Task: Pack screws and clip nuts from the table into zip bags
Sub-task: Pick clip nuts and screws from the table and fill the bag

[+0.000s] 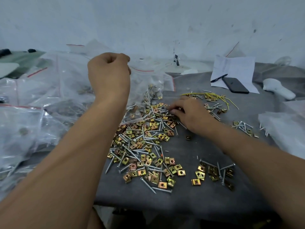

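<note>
A big heap of silver screws and gold clip nuts [143, 142] lies on the grey cloth [189, 192]. My left hand [109, 75] is raised above the table and grips the red-striped mouth of a clear zip bag [142, 95], which hangs down holding some screws and nuts. My right hand [189, 113] rests low on the far part of the heap, its fingers curled and pinching small pieces there. A smaller group of screws and nuts [214, 172] sits at the near right.
Many filled zip bags [33, 109] cover the left side. A black phone [235, 85], a pen and a paper sheet [236, 68] lie at the back right, beside a white object [279, 88]. Yellow wires [214, 96] lie behind my right hand.
</note>
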{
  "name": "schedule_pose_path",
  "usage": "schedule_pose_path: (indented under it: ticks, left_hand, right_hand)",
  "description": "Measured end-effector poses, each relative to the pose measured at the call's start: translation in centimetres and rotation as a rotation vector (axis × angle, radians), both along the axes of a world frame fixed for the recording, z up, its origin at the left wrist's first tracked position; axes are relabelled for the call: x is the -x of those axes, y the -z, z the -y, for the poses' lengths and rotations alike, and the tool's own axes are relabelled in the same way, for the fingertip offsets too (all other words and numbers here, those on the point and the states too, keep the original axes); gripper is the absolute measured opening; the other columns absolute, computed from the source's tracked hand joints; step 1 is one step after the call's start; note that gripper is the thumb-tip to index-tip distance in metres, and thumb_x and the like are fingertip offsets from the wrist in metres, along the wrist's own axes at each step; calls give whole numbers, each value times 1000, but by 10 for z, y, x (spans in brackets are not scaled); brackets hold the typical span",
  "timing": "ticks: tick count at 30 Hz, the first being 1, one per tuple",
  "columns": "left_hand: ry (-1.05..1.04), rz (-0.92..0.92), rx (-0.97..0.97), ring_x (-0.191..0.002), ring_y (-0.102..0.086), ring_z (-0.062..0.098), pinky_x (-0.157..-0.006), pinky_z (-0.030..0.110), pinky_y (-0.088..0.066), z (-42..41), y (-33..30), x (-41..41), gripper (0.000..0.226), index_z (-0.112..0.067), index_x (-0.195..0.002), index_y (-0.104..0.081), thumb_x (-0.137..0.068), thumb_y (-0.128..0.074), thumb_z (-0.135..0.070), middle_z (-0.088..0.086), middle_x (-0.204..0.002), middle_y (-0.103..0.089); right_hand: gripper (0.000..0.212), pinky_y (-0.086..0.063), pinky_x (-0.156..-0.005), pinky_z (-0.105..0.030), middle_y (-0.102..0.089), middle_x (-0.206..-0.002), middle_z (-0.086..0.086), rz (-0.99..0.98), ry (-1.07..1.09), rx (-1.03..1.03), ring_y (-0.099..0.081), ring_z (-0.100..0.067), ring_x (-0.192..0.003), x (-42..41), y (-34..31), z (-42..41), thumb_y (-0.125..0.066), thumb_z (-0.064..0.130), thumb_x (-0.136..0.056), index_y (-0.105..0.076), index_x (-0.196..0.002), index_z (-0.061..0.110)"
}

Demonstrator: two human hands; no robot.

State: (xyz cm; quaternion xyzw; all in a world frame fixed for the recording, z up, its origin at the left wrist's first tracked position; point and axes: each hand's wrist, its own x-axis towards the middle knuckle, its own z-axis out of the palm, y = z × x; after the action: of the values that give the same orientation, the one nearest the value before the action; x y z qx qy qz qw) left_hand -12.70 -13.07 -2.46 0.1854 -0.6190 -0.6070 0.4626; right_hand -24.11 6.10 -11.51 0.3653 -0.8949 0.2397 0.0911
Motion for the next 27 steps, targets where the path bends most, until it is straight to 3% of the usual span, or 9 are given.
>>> schedule_pose_path:
  ticks: [4, 10, 13, 16, 20, 24, 27]
  left_hand:
    - [3, 7, 4, -57, -47, 23, -62, 36, -43, 0, 0, 0, 18, -9, -75, -76, -82, -61, -14, -1, -54, -58]
    - [15, 19, 18, -55, -47, 22, -60, 35, -43, 0, 2, 0, 18, -11, -77, -78, -83, -61, -13, -2, -54, -58]
    - [7, 25, 19, -52, -46, 21, -58, 34, -42, 0, 2, 1, 18, -12, -79, -78, -86, -61, -11, -3, -52, -58]
    - [12, 25, 19, -52, -47, 21, -58, 34, -42, -1, 2, 1, 18, -12, -80, -78, -87, -61, -11, -3, -52, -58]
    - [23, 22, 24, -53, -46, 21, -58, 34, -41, -2, 2, 1, 19, -13, -80, -78, -87, -60, -11, -4, -52, -58]
    - [29, 25, 24, -53, -46, 21, -59, 35, -41, -2, 2, 1, 19, -12, -81, -78, -88, -61, -11, -4, -53, -58]
    - [40, 28, 33, -56, -47, 23, -60, 36, -42, -2, 2, 1, 18, -11, -79, -78, -88, -61, -11, -2, -54, -59]
  right_hand:
    - [24, -43, -90, -31, -63, -115, -4, -35, -1, -85, -56, -22, -108, -2, -3, 0, -64, 25, -101, -76, -122, 25]
    - [12, -42, -77, -31, -52, -96, 5, -80, 49, -73, -52, -16, -90, -5, -6, 2, -72, 32, -95, -75, -100, 22]
    - [3, -48, -83, -34, -55, -101, 4, -54, 97, -98, -57, -20, -96, -3, -9, -3, -72, 24, -95, -74, -98, 23]
    - [11, -51, -91, -38, -59, -109, 1, -51, 132, -126, -59, -22, -104, -1, -10, -9, -71, 18, -95, -76, -102, 25]
    - [15, -55, -89, -43, -64, -113, -7, -163, 304, -161, -61, -28, -105, 2, -10, -14, -65, 15, -95, -75, -106, 16]
    - [14, -43, -81, -29, -57, -100, 3, -195, 236, 42, -55, -16, -95, 4, -17, -13, -65, 11, -96, -75, -102, 19]
    - [16, -32, -81, -23, -57, -100, 6, -161, 66, -13, -48, -11, -95, 2, -16, -6, -65, 14, -98, -77, -106, 21]
